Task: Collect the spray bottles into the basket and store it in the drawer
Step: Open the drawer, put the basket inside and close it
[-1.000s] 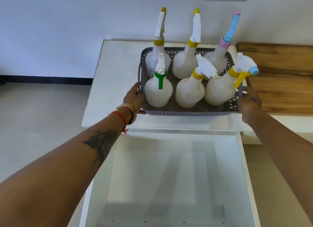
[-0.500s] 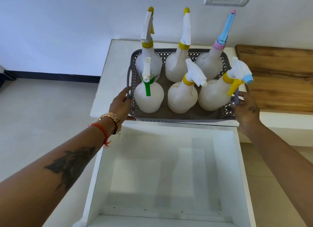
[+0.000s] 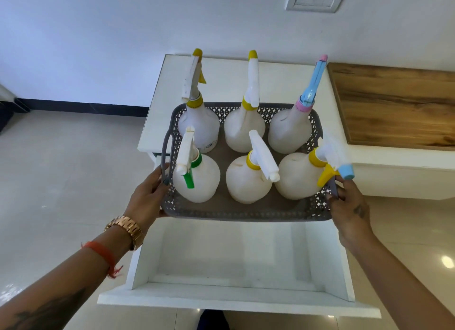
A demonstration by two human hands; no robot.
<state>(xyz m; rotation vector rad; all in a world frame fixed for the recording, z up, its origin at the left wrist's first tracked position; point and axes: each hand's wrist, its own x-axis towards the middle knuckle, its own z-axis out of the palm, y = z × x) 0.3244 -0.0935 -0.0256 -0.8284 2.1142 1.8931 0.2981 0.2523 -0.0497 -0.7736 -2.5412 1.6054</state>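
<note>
basket held over the open drawer

both hands gripped a grey perforated plastic basket (image 3: 246,212): the left hand (image 3: 147,196) closed on its left handle, the right hand (image 3: 349,211) closed on its right handle. six white plastic spray bottles (image 3: 247,179) stood upright inside in two rows of three. the basket hung above the open white drawer (image 3: 236,297), its far side over the white desk (image 3: 157,103).

Grey lattice-patterned basket (image 3: 248,215) holds six white bottles (image 3: 197,179): yellow collars mostly, green at 8 o'clock, pink-and-blue at 1 o'clock. White drawer (image 3: 236,297); white counter (image 3: 157,107).
</note>
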